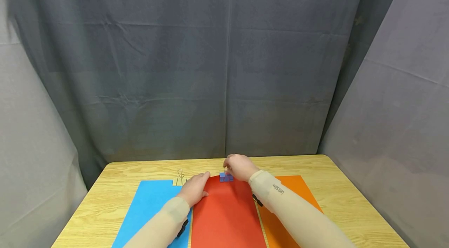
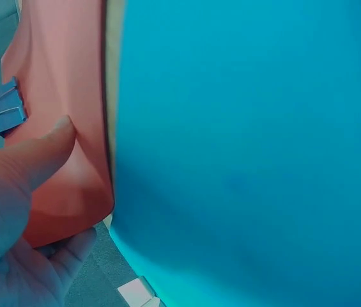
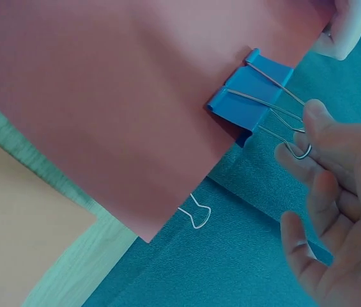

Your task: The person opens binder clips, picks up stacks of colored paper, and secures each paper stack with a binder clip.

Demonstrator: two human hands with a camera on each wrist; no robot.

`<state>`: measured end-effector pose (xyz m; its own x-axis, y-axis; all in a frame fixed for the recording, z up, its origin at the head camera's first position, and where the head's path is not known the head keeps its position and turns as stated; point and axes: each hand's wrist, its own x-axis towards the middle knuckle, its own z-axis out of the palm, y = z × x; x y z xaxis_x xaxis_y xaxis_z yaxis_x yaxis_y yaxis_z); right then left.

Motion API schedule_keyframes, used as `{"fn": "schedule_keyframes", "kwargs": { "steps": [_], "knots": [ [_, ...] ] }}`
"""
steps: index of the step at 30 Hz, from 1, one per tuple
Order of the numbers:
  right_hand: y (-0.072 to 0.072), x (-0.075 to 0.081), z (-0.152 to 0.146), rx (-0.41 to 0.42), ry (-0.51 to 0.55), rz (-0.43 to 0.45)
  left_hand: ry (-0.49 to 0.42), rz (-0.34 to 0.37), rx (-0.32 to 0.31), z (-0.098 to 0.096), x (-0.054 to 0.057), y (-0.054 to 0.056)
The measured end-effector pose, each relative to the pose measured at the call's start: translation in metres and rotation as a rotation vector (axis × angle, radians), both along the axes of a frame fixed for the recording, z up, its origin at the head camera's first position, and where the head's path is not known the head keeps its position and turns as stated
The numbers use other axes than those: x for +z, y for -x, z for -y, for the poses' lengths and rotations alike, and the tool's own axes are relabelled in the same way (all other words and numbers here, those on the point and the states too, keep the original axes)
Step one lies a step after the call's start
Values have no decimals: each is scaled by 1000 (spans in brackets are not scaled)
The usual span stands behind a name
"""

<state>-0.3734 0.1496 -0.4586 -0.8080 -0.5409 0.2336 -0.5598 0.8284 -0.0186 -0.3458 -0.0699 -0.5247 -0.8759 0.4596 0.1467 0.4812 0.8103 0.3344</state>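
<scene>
A red sheet of paper (image 1: 224, 217) has a blue binder clip (image 1: 226, 178) on its far edge. My right hand (image 1: 241, 167) pinches the clip's wire handles between thumb and fingers, as the right wrist view shows; the other fingers are loosely bent. With my left hand (image 1: 194, 188) I hold the sheet's far left corner, thumb (image 2: 55, 144) on top and fingers beneath. The sheet bends under that thumb, and its far end is lifted. In the right wrist view, a wire loop (image 3: 199, 217) pokes out from behind the red sheet's edge.
A blue sheet (image 1: 151, 205) lies to the left with a pale yellow binder clip (image 1: 179, 181) at its far edge. To the right lies an orange sheet (image 1: 294, 189), partly behind my right forearm. Grey curtains (image 1: 224, 64) surround the wooden table (image 1: 91, 217).
</scene>
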Motion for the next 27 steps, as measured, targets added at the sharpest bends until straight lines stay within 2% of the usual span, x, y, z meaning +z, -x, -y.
{"fn": "schedule_keyframes", "kwargs": {
  "steps": [8, 17, 27],
  "knots": [
    [-4, 0, -1, -14, 6, 32, 3, 15, 10, -2, 1, 0],
    [-10, 0, -1, -51, -42, 103, 16, 23, 16, -2, 3, -1],
    [-7, -3, -1, -72, -40, 146, -4, 46, 24, -1, 2, 0]
  ]
}}
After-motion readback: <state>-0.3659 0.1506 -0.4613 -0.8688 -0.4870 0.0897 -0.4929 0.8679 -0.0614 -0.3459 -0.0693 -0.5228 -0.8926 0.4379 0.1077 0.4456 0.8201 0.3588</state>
